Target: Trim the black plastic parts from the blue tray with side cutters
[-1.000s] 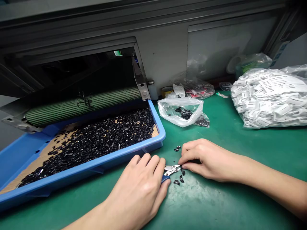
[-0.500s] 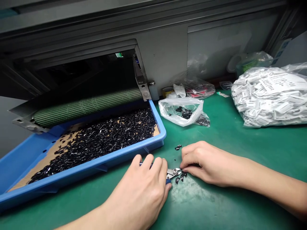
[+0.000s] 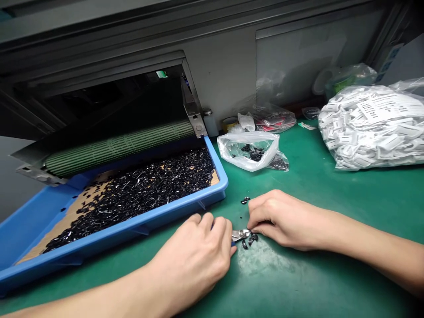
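My left hand [image 3: 202,251] is wrapped around a pair of small cutting pliers [image 3: 239,235] with blue handles, mostly hidden by the fingers. Their metal jaws point right and reach the fingertips of my right hand [image 3: 281,218]. Thumb and fingers of that hand are pinched together at the tip of the jaws; what they hold is hidden. Just below the jaws, several small shiny black plastic pieces [image 3: 245,244] lie on the green table top [image 3: 298,282]. A few more black pieces [image 3: 245,200] are beside the right knuckles, towards the back.
On the left, a blue tray [image 3: 145,225] holds a heap of small black parts [image 3: 142,194], under a green conveyor belt [image 3: 122,148]. Behind my hands sits an open plastic bag [image 3: 228,152] with black pieces inside. A large bag of white parts [image 3: 374,132] stands at the right.
The fingers of my left hand have squeezed closer around the pliers, and the blue handles show less. My right hand keeps its pinch at the jaws. The whole view has shifted slightly.
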A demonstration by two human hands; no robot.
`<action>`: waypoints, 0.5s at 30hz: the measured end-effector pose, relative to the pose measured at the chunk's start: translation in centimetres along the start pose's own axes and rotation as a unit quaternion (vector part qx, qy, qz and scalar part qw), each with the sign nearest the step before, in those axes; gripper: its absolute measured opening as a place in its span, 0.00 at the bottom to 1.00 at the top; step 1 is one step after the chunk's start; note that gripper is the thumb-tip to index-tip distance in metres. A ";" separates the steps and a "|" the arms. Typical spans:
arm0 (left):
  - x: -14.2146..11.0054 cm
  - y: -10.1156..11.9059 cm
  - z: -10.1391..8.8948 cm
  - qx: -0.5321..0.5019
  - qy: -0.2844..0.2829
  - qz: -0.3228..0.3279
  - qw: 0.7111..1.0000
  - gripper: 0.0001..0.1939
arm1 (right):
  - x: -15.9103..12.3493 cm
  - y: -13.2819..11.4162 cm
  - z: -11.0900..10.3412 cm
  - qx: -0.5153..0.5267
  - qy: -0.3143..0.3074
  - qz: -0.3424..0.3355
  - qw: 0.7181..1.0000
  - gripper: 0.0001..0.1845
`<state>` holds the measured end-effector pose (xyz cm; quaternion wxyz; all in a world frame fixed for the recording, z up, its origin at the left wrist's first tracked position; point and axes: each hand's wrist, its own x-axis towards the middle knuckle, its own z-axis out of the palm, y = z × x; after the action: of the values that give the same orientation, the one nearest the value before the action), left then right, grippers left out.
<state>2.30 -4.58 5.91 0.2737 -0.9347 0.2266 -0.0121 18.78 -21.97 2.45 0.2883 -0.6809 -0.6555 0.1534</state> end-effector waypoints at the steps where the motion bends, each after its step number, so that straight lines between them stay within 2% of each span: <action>1: 0.0 0.0 0.1 -0.004 -0.002 0.006 1.000 0.15 | 0.0 0.0 -0.1 0.002 -0.003 -0.002 1.000 0.11; 3: -0.1 0.0 0.2 -0.014 -0.006 0.003 1.000 0.15 | 0.0 -0.1 -0.5 0.011 -0.013 -0.007 1.000 0.10; 5: -0.3 -0.1 0.3 -0.024 -0.008 -0.016 1.000 0.13 | 0.0 0.0 -0.7 0.017 0.002 0.011 1.000 0.10; 8: -1.1 -0.1 0.4 -0.048 -0.005 -0.061 0.997 0.12 | 0.2 0.8 -0.5 -0.018 0.087 0.065 0.994 0.15; 10: -1.8 0.1 0.6 -0.076 -0.004 -0.095 0.993 0.12 | 0.5 1.6 -0.1 -0.068 0.118 0.070 0.988 0.15; 15: -2.6 0.6 1.3 -0.141 -0.052 -0.133 0.980 0.13 | 1.5 2.5 0.8 -0.173 0.078 0.038 0.981 0.11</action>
<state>-0.06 -3.24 4.74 0.1465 -0.9850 0.0852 0.0324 20.53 -20.29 0.59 0.2108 -0.7549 -0.6210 -0.0049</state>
